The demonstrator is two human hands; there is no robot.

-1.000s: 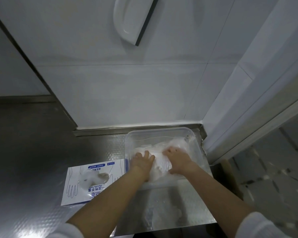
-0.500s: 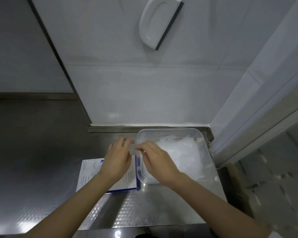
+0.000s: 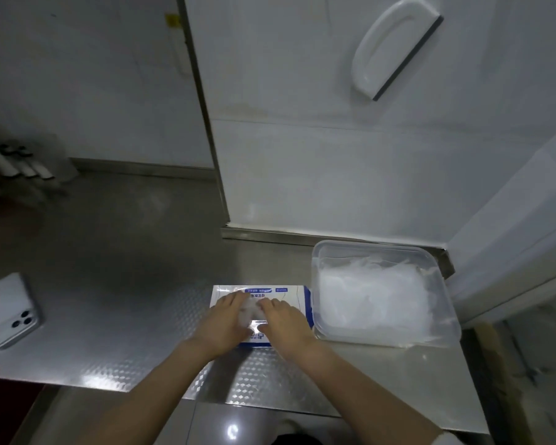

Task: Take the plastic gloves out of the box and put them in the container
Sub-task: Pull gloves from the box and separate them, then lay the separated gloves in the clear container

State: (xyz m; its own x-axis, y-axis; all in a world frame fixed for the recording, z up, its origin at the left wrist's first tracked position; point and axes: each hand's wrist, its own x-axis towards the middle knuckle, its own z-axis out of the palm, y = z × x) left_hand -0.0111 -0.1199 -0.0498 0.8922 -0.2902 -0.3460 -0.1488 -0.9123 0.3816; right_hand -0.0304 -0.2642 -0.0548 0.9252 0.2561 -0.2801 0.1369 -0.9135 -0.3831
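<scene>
The white and blue glove box (image 3: 294,295) lies flat on the steel counter, just left of the container. My left hand (image 3: 225,321) and my right hand (image 3: 286,321) are side by side on top of the box at its opening. Between their fingertips sits a tuft of clear plastic gloves (image 3: 249,311), and the fingers of both hands curl in around it. The clear plastic container (image 3: 450,316) stands to the right of the box, with a heap of plastic gloves (image 3: 373,293) inside.
A white phone (image 3: 8,311) lies face down at the counter's left edge. A white squeegee (image 3: 392,49) hangs on the tiled wall. Dark blurred items (image 3: 20,162) stand at the far left. The counter's front edge runs just below my forearms, and a wall corner closes in the right.
Both hands left the container, where they pressed on the gloves, and moved left onto the box opening. The view has swung left, and the phone has come into sight.
</scene>
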